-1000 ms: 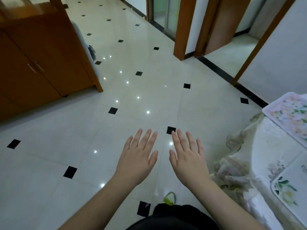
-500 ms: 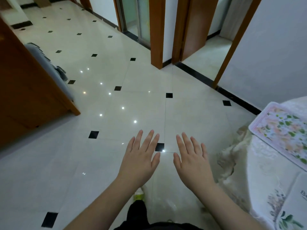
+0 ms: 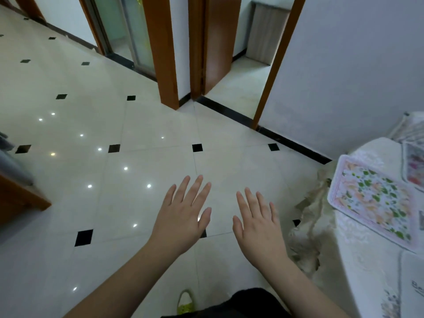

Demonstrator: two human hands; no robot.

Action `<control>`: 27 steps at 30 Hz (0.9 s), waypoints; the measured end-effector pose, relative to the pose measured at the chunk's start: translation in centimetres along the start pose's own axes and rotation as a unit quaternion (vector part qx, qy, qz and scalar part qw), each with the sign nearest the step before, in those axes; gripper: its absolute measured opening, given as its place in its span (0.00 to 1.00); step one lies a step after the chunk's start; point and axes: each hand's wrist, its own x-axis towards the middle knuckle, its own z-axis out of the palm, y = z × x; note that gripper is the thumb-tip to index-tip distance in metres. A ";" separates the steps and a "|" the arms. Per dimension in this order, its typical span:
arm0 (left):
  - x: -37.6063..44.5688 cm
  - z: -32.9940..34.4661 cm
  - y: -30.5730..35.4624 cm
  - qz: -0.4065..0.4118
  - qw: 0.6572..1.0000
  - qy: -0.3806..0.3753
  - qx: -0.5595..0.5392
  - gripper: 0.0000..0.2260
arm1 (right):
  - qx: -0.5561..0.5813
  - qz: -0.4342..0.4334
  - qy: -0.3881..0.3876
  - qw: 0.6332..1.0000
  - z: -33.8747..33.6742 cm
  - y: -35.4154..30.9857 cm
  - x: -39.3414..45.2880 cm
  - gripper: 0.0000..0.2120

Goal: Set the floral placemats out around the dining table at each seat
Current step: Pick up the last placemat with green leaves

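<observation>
Left hand [image 3: 183,214]: ours, palm down, fingers spread, holding nothing; it hovers over the floor [image 3: 137,157], clear of every object.

Right hand [image 3: 259,226]: likewise flat, fingers splayed, empty; just beside the left hand, with a gap between the thumbs.

Table [image 3: 367,255]: at the right edge of the head view, under a pale embossed cloth whose lace hem [image 3: 307,228] hangs crumpled toward the floor. It lies to the right of both hands and apart from them.

Floral placemat [image 3: 374,200]: pink-bordered, printed with green leaves and orange blossoms, flat on the table near its edge. Its long axis runs on a diagonal, from upper left to lower right as we see it. It sits right of the right hand, so we judge the right hand nearer and the likelier to reach it first.

Further mats: a second one [image 3: 415,168] lies beyond the first, cut off by the frame; a pale printed mat [image 3: 410,288] lies at the table's near corner. Whether these touch one another we cannot tell.

Stack [image 3: 410,127]: what look like layered mats at the far right, mostly out of frame.

Surroundings: wooden door frames [image 3: 165,53] and a grey wall [image 3: 344,65] ahead, a green shoe [image 3: 184,302] below.

Judgement: some seats are laid; the coming move calls for a turn rightward to the table.
</observation>
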 end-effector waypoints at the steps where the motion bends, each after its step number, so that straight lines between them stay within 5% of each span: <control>1: 1.2 0.0 -0.1 0.013 1.000 -0.004 -0.002 0.30 | -0.001 0.012 -0.003 1.000 0.0 0.2 0.7 0.29; 27: 34.0 1.8 14.1 0.235 0.970 -0.052 0.028 0.28 | 0.063 0.205 0.031 0.976 -1.3 21.9 19.8 0.29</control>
